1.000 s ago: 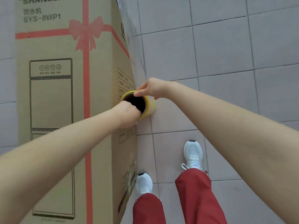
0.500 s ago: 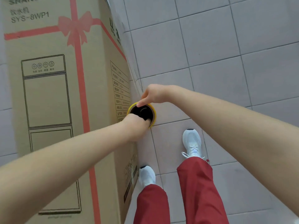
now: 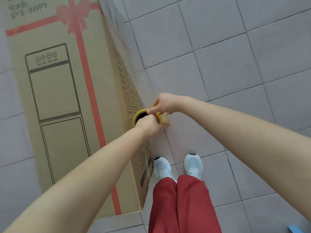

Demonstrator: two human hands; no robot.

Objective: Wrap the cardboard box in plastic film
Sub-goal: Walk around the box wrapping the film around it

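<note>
Box [image 3: 55,101]: tall, upright, right edge beside roll.
Hands: left [image 3: 148,126] and right [image 3: 164,103] together, clamped on film roll [image 3: 143,115].
Floor [image 3: 235,81]: open tiles rightward.

One box [image 3: 55,101], tall and printed with one red ribbon bow [image 3: 72,19]; one film roll [image 3: 146,117] with a yellow rim; two hands, the left hand [image 3: 149,126] and the right hand [image 3: 164,104], both on the roll; two bare forearms; two white shoes, one [image 3: 162,167] beside the other [image 3: 193,163]; two red trouser legs; one blue thing [image 3: 295,229] at the lower right corner, unclear what.
</note>
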